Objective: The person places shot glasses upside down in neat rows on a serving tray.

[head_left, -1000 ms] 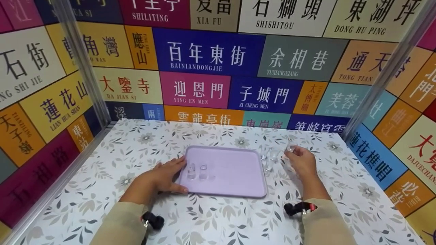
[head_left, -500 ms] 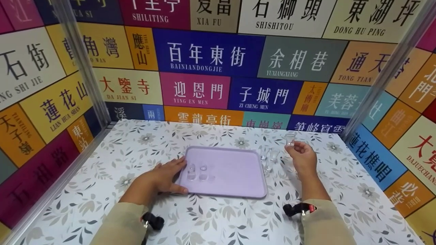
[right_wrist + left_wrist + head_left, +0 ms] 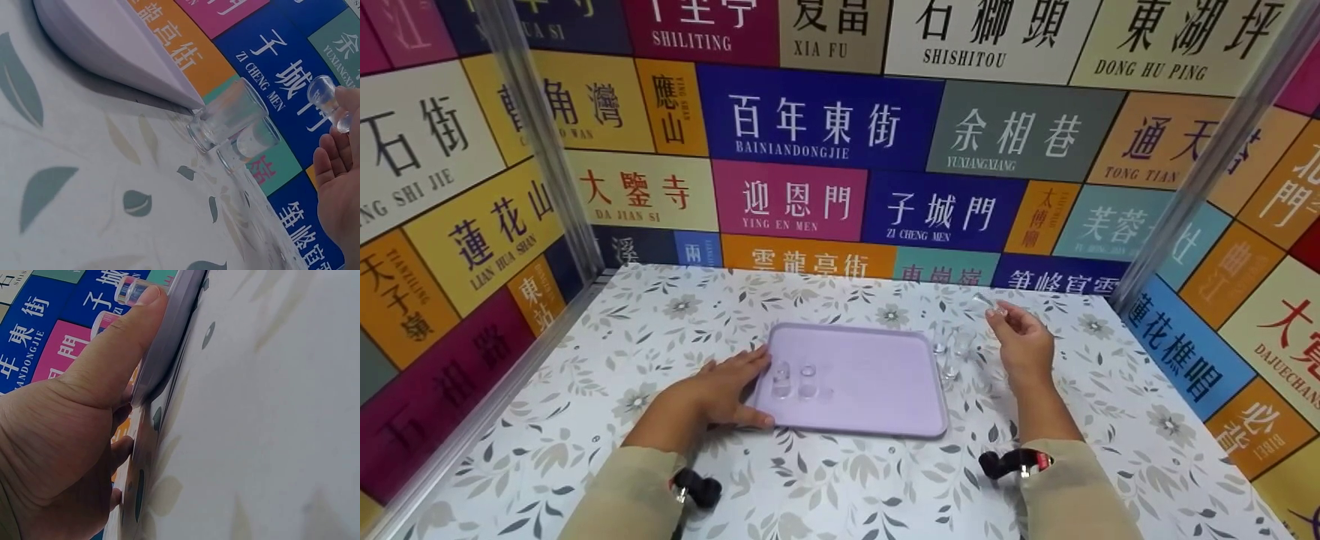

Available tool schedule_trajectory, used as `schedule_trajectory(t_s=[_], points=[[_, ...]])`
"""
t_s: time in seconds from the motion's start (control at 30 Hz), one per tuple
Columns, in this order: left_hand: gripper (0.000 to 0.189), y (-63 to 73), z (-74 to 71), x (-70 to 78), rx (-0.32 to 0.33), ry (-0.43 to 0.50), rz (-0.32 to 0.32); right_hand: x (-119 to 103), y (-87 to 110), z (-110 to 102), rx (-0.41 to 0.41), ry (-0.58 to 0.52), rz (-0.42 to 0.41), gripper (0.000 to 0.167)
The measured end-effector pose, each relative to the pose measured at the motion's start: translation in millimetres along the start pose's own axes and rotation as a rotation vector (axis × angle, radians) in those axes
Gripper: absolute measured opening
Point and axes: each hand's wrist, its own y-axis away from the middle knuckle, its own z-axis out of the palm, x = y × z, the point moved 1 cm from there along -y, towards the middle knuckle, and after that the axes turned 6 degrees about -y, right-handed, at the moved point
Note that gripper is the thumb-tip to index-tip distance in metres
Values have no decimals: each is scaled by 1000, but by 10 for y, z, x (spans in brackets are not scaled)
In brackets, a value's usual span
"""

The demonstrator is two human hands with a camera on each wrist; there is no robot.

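Though transparent, glasses [image 3: 232,115] beside tray [image 3: 877,382].

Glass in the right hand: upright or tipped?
Tipped: in the head view, the glass slants up and leftward from the right hand.

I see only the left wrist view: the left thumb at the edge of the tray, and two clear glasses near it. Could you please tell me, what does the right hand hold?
Observer: The right hand pinches a small clear glass.
Operator: Thank you. Is this glass above the tray?
Observer: No, the head view shows it out past the tray's right edge.
Operator: And are there other glasses outside the tray?
Observer: Yes, at least two more glasses are on the table, close to that right edge.
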Motion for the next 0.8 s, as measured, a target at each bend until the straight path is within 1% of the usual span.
schedule_trajectory(t_s=[0.13, 0.33, 0.57, 0.8], points=[[123, 20, -23, 15, 0, 3, 6, -32, 28, 52, -21, -4, -9, 54], [124, 10, -10, 11, 4, -5, 4, -127, 104, 178, -82, -23, 1, 54], [124, 10, -13, 16, -1, 6, -8, -254, 217, 400, -164, -42, 21, 53], [125, 0, -15, 21, -11, 17, -23, -244, 312, 624, -242, -22, 43, 48]])
